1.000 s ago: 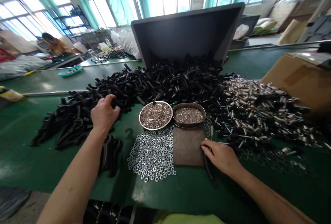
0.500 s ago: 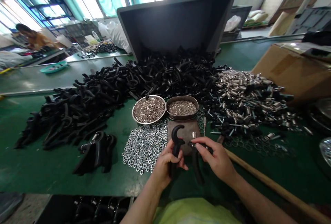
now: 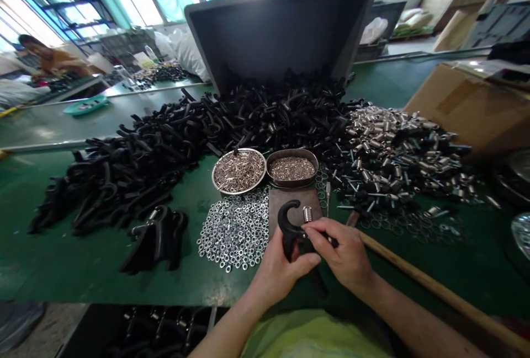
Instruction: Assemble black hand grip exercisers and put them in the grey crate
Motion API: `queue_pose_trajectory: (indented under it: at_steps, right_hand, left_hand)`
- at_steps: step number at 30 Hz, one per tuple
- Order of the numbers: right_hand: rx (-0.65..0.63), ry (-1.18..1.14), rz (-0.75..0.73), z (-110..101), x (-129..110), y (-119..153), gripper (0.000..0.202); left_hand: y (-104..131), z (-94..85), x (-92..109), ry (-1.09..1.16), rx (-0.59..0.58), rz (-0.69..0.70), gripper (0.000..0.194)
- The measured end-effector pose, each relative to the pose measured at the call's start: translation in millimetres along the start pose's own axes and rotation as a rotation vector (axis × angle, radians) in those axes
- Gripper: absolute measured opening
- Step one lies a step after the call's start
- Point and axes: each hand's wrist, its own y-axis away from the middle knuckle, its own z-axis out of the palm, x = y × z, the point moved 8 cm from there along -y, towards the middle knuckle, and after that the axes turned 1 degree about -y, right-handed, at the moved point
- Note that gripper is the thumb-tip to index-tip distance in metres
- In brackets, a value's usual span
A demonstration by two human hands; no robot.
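Observation:
A black hooked part [image 3: 289, 224] is held upright in my left hand [image 3: 281, 275], its curved tip above my fingers. My right hand [image 3: 343, 250] pinches a black piece fitted with a silver spring [image 3: 307, 214], right up against the hooked part. Where the two meet is partly covered by my fingers. Both hands are over the near edge of a flat metal plate [image 3: 281, 199]. Left of the plate lie many silver nuts [image 3: 234, 234]. Behind it are a round dish of small pins [image 3: 239, 171] and an oval tin of tiny metal pieces [image 3: 292, 170].
Black parts [image 3: 165, 137] are heaped across the green table before a tipped grey bin [image 3: 281, 32]. Springs and bolts [image 3: 385, 154] lie at right by a cardboard box [image 3: 467, 110]. A wooden handle [image 3: 434, 286] runs to the lower right. Another person [image 3: 52, 60] sits far left.
My hands have come together, bringing the hooked part and the spring-fitted piece close. The hooked part has turned, its opening now facing the spring, and my left thumb has shifted right.

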Motion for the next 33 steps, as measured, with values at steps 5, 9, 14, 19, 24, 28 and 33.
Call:
queue_pose_trajectory:
  at_steps: [5, 9, 14, 19, 24, 28, 33]
  right_hand:
    - [-0.216, -0.024, -0.116, 10.6, -4.7, -6.2, 0.019]
    - [-0.180, 0.012, -0.292, 2.4, -10.4, -7.0, 0.022]
    - [-0.398, -0.275, 0.386, 33.0, 52.8, -1.9, 0.043]
    - [-0.629, -0.365, 0.391, 59.5, 39.6, -7.6, 0.038]
    - [-0.483, 0.051, 0.290, 50.3, 20.5, -16.7, 0.023]
    - [-0.586, 0.225, 0.124, 55.0, 6.7, -11.3, 0.018]
    - [-0.735, 0.370, 0.032, 66.4, 4.6, -3.2, 0.023]
  left_hand:
    - [-4.6, 4.4, -19.1, 0.230, -0.127, -0.200, 0.052]
    - [-11.6, -5.1, -13.5, 0.366, -0.071, -0.197, 0.055]
    - [-14.9, -30.4, 12.4, -0.006, 0.094, 0.059, 0.083]
    - [-12.1, -20.4, 11.5, -0.150, 0.000, 0.101, 0.087]
    - [-2.4, -25.5, -2.8, -0.073, 0.161, 0.112, 0.083]
    - [3.4, -29.9, -4.2, -0.182, 0.174, 0.191, 0.083]
    - [0.4, -25.1, -1.0, -0.251, 0.044, 0.214, 0.075]
